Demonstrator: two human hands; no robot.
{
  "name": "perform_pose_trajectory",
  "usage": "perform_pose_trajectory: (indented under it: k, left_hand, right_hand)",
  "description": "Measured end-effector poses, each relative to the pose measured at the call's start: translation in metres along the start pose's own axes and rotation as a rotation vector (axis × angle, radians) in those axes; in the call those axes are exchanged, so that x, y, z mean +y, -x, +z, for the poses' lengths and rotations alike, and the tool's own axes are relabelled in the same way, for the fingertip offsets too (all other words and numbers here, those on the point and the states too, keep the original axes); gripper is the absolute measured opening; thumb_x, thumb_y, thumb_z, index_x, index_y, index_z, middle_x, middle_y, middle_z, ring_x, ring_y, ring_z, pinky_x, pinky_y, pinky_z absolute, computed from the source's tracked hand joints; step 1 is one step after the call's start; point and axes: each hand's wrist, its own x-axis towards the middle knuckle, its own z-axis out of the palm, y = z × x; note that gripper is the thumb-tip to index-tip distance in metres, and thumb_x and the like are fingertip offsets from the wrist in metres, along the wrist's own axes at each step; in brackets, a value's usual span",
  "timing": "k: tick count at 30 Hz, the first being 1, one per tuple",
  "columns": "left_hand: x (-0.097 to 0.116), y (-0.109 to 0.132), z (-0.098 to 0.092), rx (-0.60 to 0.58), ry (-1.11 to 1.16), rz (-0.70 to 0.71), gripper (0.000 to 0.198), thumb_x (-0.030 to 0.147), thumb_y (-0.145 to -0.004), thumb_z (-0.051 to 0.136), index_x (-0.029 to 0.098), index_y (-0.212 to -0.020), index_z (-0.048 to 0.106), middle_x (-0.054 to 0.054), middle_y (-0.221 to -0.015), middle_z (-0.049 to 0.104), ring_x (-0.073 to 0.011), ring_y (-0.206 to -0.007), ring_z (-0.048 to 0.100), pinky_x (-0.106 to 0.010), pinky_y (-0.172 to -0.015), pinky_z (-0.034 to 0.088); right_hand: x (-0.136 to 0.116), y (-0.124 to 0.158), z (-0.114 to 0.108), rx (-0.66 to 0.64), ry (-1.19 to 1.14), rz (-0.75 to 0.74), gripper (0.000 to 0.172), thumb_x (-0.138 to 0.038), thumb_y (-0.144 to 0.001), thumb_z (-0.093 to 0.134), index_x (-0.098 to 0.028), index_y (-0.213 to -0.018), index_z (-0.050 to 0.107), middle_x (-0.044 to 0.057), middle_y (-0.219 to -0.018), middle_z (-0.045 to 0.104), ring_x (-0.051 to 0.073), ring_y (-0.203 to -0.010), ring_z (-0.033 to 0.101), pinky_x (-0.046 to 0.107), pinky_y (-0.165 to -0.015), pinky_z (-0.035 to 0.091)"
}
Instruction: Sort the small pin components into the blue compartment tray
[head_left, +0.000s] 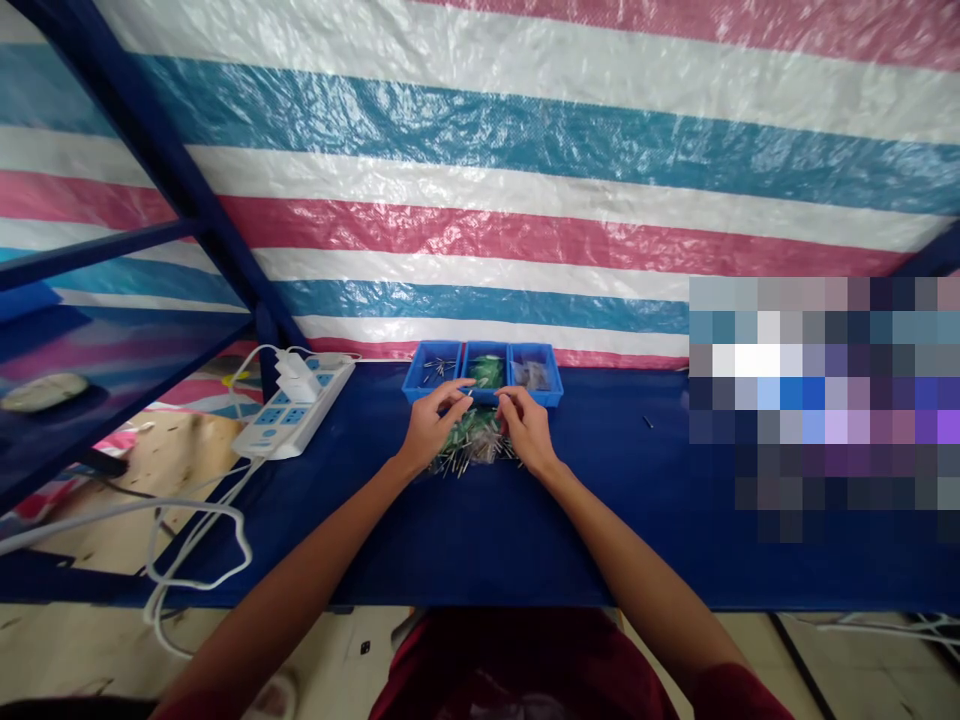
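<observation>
My left hand (437,423) is bent in a pinch above a mixed pile (480,450) of thin metal pins, green pieces and clear pieces. A tiny pale bit shows at its fingertips, too small to name. Opposite it, my right hand (527,428) has thumb and forefinger curled together over the pile's right side; what they hold, if anything, is hidden. Just beyond the fingers stand three joined blue bins. Several metal pins lie in the left bin (411,382), green pieces in the middle bin (486,348), and greyish clear pieces in the right bin (553,383).
A white power strip (300,425) with a plugged-in adapter (297,377) lies on the blue table (450,560) to the left, its white cables (202,540) looping over the edge. One small metal pin (648,422) lies at right. A blue frame post (157,150) rises at left.
</observation>
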Motion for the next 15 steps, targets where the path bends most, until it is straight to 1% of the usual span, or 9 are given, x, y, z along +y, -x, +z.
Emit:
perform_pose_trajectory:
  k: [2,4,6,9,11,13,15]
  left_hand:
    - [-0.0020,-0.0007,0.0019,0.016,0.101,-0.071,0.025,0.036,-0.083,0.062,0.018,-0.100,0.066,0.001,-0.066,0.062,-0.0111,-0.053,0.054,-0.023,-0.056,0.046]
    - [-0.0040,-0.0015,0.0032,0.033,0.168,-0.107,0.023,0.037,-0.081,0.065,0.016,-0.091,0.067,0.001,-0.063,0.061,-0.0104,-0.051,0.054,-0.023,-0.055,0.046]
    - [-0.0059,-0.0022,0.0038,0.030,0.227,-0.140,0.024,0.037,-0.079,0.067,0.014,-0.088,0.069,-0.001,-0.064,0.063,-0.0114,-0.054,0.056,-0.024,-0.058,0.049]
    - [-0.0082,-0.0029,0.0037,-0.004,0.336,-0.193,0.029,0.037,-0.079,0.068,0.013,-0.095,0.071,-0.005,-0.074,0.069,-0.0144,-0.063,0.062,-0.027,-0.065,0.053]
    - [-0.0087,-0.0029,0.0037,-0.021,0.383,-0.206,0.034,0.036,-0.075,0.072,0.014,-0.101,0.071,-0.006,-0.084,0.072,-0.0172,-0.074,0.066,-0.030,-0.071,0.054]
    - [-0.0082,-0.0025,0.0037,-0.028,0.379,-0.207,0.041,0.033,-0.068,0.077,0.016,-0.105,0.071,-0.007,-0.089,0.072,-0.0199,-0.083,0.067,-0.032,-0.077,0.055]
    - [-0.0074,-0.0023,0.0036,-0.021,0.332,-0.210,0.041,0.033,-0.065,0.079,0.016,-0.102,0.071,-0.006,-0.087,0.072,-0.0201,-0.082,0.067,-0.032,-0.078,0.055]
  right_hand:
    - [0.0000,0.0000,0.0000,0.002,0.005,0.002,0.026,-0.041,-0.092,0.044,-0.021,-0.098,0.058,-0.002,-0.066,0.057,0.012,-0.050,0.053,0.025,-0.054,0.043]
    - [0.0001,-0.0001,0.0000,0.003,0.012,0.003,0.027,-0.041,-0.091,0.044,-0.020,-0.098,0.059,-0.002,-0.066,0.057,0.012,-0.050,0.053,0.024,-0.053,0.043]
    - [0.0001,-0.0002,0.0000,0.003,0.018,-0.002,0.027,-0.042,-0.091,0.043,-0.020,-0.097,0.059,-0.002,-0.066,0.057,0.012,-0.050,0.053,0.024,-0.054,0.043]
    - [-0.0002,-0.0002,-0.0001,0.000,0.018,-0.012,0.027,-0.041,-0.092,0.043,-0.020,-0.096,0.060,-0.002,-0.066,0.057,0.012,-0.050,0.053,0.024,-0.054,0.043]
    - [-0.0001,-0.0001,-0.0002,-0.003,0.019,-0.015,0.027,-0.041,-0.092,0.043,-0.020,-0.095,0.060,-0.002,-0.065,0.057,0.012,-0.050,0.053,0.024,-0.054,0.043]
    - [0.0004,0.0000,-0.0002,-0.005,0.021,-0.019,0.027,-0.041,-0.092,0.043,-0.020,-0.094,0.061,-0.002,-0.065,0.057,0.012,-0.050,0.053,0.024,-0.054,0.043]
    - [0.0009,0.0000,-0.0002,-0.007,0.018,-0.024,0.027,-0.040,-0.092,0.043,-0.020,-0.093,0.061,-0.002,-0.066,0.057,0.012,-0.050,0.053,0.024,-0.054,0.043]
